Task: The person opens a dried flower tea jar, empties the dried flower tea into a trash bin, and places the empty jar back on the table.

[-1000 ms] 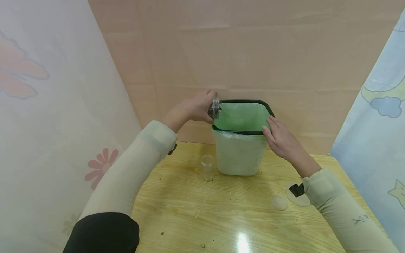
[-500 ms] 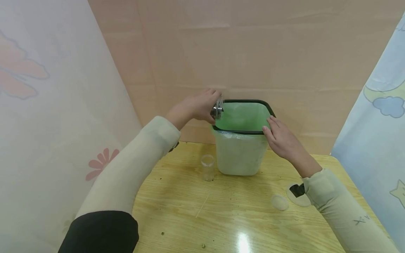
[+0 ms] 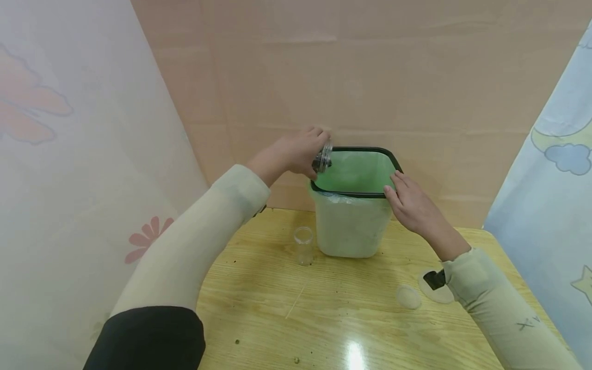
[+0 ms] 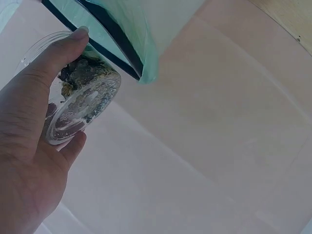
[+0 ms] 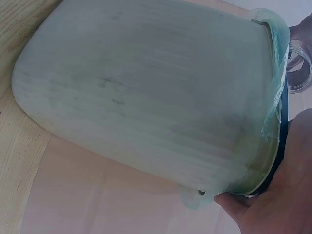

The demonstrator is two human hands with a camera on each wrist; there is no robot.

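Observation:
My left hand (image 3: 302, 153) grips a clear plastic jar (image 3: 324, 157) tilted on its side at the bin's left rim, its mouth toward the opening. Inside the jar, dark clumps (image 4: 80, 75) with yellowish bits show in the left wrist view; its round base faces that camera. The pale trash bin (image 3: 353, 226) stands on the table, lined with a thin green bag (image 3: 358, 167) under a black rim ring (image 3: 351, 195). At the bin's front right corner my right hand (image 3: 411, 204) holds the rim, thumb at the front edge and a finger down the outside.
A second clear jar (image 3: 303, 249) stands upright left of the bin. Two round translucent discs, a smaller one (image 3: 409, 297) and a larger one (image 3: 437, 293), lie at right near my sleeve. A thin stick (image 3: 294, 303) and small dark crumbs lie on the wooden table (image 3: 259, 308).
My left hand has shifted right with the tilted jar, so its mouth now reaches further over the bin's left rim. The right hand stays at the rim.

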